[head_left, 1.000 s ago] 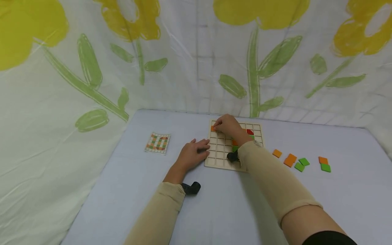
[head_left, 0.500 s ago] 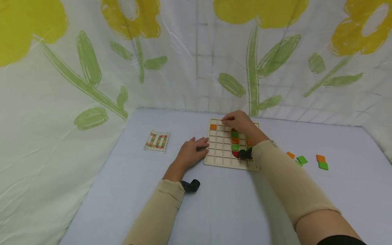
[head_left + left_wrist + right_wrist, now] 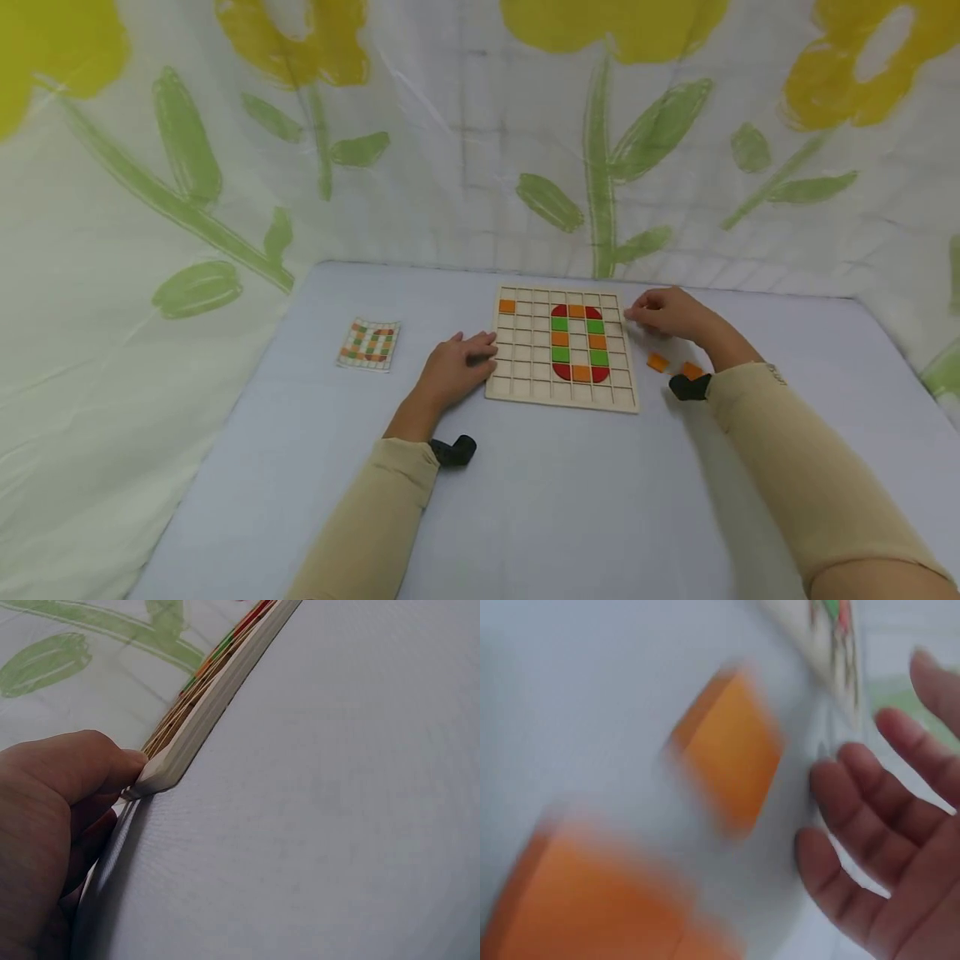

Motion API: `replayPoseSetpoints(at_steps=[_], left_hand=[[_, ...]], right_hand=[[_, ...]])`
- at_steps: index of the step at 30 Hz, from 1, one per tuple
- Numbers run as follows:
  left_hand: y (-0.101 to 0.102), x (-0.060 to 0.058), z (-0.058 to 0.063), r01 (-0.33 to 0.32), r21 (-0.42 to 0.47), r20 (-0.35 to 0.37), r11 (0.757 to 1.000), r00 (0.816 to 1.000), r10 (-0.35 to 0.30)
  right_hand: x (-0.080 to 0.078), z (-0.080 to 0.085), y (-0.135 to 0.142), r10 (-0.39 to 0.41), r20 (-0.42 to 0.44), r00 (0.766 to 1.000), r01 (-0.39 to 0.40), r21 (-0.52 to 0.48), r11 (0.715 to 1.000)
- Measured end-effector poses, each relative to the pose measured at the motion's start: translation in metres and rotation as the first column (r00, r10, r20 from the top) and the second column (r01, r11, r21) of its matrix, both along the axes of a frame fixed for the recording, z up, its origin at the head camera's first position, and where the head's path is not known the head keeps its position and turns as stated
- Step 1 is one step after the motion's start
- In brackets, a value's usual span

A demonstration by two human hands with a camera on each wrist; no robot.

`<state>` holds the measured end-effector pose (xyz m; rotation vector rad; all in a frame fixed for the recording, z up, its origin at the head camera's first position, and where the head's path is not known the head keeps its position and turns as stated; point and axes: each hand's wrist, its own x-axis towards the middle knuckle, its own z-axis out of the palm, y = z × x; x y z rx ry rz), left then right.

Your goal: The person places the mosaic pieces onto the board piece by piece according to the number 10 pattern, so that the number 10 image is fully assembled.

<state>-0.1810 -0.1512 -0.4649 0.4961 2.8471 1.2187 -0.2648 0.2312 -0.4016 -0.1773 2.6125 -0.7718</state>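
Observation:
A square wooden grid board (image 3: 517, 360) lies on the table. Red, green and orange tiles form an upright oval on its right half, and one orange tile (image 3: 507, 307) sits near the upper left corner. My left hand (image 3: 453, 369) touches the board's left edge; the left wrist view shows the thumb against the board's rim (image 3: 199, 724). Just beyond the board's right edge is my right hand (image 3: 678, 318), in the air with loosely bent fingers and nothing visible between them. Below it lie loose orange tiles (image 3: 657, 362), blurred in the right wrist view.
A small printed card (image 3: 367, 345) with a coloured grid pattern lies left of the board. A white curtain (image 3: 420, 208) painted with yellow flowers stands behind the table. My right hand and forearm cover part of the table on the right.
My right hand has left the orange tile in the board's upper left and moved right, past the board's right edge, uncovering the oval. The left hand stays at the board's left edge.

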Motion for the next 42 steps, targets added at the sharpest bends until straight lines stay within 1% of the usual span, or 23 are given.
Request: replayPoseSetpoints(at_steps=[4, 7, 11, 13, 16, 19, 24, 27, 32, 38, 40, 42], left_hand=[[-0.002, 0.000, 0.000, -0.001, 0.001, 0.000, 1.000, 1.000, 0.001], [-0.003, 0.001, 0.000, -0.010, 0.011, 0.018, 1.000, 1.000, 0.009], [-0.005, 0.001, -0.002, -0.019, 0.007, 0.021, 1.000, 1.000, 0.019], [-0.007, 0.001, -0.002, -0.024, 0.002, 0.015, 1.000, 1.000, 0.024], [-0.010, 0.001, -0.003, -0.037, -0.001, 0.019, 0.999, 0.999, 0.037], [-0.013, 0.001, -0.002, -0.048, -0.003, 0.031, 0.999, 0.998, 0.048], [-0.016, 0.002, -0.001, -0.058, 0.003, 0.044, 0.998, 0.997, 0.058], [-0.017, 0.003, -0.001, -0.060, 0.007, 0.047, 0.998, 0.997, 0.059], [-0.018, 0.004, -0.001, -0.045, 0.001, 0.041, 0.999, 0.998, 0.045], [-0.020, 0.003, -0.001, -0.044, 0.022, 0.038, 0.999, 0.998, 0.043], [-0.020, 0.002, -0.002, -0.037, 0.021, 0.035, 0.999, 0.999, 0.036], [-0.020, 0.001, -0.003, -0.028, 0.020, 0.029, 0.999, 0.999, 0.028]], right_hand=[[0.012, 0.000, 0.025, 0.036, 0.055, 0.998, -0.038, 0.040, 0.998], [0.020, 0.004, 0.039, 0.064, 0.094, 0.994, -0.070, 0.061, 0.996], [0.031, 0.011, 0.056, 0.095, 0.138, 0.986, -0.110, 0.103, 0.989], [0.036, 0.014, 0.063, 0.114, 0.142, 0.983, -0.133, 0.134, 0.982], [0.040, 0.016, 0.075, 0.149, 0.123, 0.981, -0.170, 0.179, 0.969], [0.043, 0.014, 0.083, 0.172, 0.123, 0.977, -0.193, 0.186, 0.963], [0.045, 0.007, 0.086, 0.200, 0.127, 0.971, -0.213, 0.093, 0.973], [0.046, 0.003, 0.086, 0.205, 0.124, 0.971, -0.214, 0.065, 0.975], [0.048, 0.001, 0.081, 0.191, 0.125, 0.974, -0.203, 0.098, 0.974], [0.046, 0.004, 0.074, 0.211, 0.133, 0.969, -0.230, 0.152, 0.961], [0.044, 0.005, 0.072, 0.213, 0.136, 0.968, -0.233, 0.157, 0.960], [0.041, 0.007, 0.070, 0.203, 0.130, 0.970, -0.221, 0.143, 0.965]])
